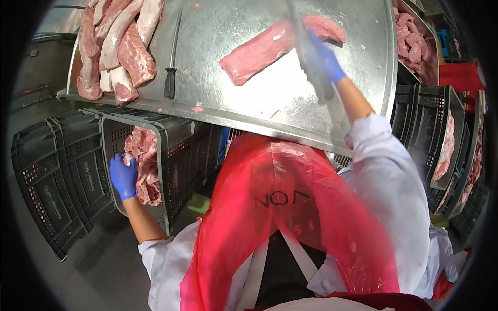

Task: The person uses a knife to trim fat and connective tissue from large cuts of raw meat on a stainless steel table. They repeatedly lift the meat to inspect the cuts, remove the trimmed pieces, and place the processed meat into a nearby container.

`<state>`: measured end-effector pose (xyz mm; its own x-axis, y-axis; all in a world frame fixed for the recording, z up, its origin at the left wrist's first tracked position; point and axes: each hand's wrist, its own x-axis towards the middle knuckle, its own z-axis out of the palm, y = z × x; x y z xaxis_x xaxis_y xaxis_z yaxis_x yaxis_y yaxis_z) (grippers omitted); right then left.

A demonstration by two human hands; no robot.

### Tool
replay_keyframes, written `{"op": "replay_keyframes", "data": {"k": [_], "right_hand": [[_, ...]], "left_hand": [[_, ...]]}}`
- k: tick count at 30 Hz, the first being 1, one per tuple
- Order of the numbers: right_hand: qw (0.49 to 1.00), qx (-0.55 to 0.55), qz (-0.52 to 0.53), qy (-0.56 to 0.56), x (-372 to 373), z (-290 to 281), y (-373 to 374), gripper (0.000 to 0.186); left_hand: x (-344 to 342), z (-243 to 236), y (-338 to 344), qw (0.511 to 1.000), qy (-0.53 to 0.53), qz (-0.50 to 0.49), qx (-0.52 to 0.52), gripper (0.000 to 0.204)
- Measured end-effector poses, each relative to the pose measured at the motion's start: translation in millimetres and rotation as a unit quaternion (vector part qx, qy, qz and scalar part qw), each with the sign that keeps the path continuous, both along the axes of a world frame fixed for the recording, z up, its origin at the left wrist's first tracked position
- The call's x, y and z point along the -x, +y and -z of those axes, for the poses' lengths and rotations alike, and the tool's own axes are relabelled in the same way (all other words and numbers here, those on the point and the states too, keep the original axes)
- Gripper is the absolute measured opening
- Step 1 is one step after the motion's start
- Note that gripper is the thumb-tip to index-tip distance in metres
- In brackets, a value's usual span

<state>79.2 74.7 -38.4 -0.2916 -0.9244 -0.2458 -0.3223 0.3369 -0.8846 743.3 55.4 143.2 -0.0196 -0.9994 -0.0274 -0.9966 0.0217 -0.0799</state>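
Observation:
My right hand (324, 59), in a blue glove, is raised over the right part of the steel table (197, 31), closed on a motion-blurred knife-like tool (298, 26) whose details I cannot make out. Under and beside it lies a long trimmed pink pork piece (254, 54). My left hand (123, 176), also gloved, is down at a grey perforated crate (162, 150), its loosely bent fingers apart beside pink meat trimmings (148, 173). A long thin steel with a black handle (169, 80) lies on the table, left of the pork piece.
Several untrimmed pork strips (124, 46) are piled at the table's left. A tray of cut meat (410, 39) sits at the upper right. More grey crates (54, 181) stand at left, and stacked crates with meat (420, 129) at right. My red plastic apron (249, 197) is against the table's front edge.

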Motion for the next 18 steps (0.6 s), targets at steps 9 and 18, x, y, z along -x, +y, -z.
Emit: {"op": "replay_keyframes", "data": {"k": [9, 18], "right_hand": [[0.994, -0.058, -0.033, 0.086, -1, -27, -114, 0.077], [0.938, -0.171, -0.165, 0.253, -66, -35, 31, 0.090]], "left_hand": [[369, 118, -87, 0.904, 0.215, 0.368, -0.006, 0.066], [454, 164, -135, 0.949, 0.082, 0.249, -0.175, 0.086]]}}
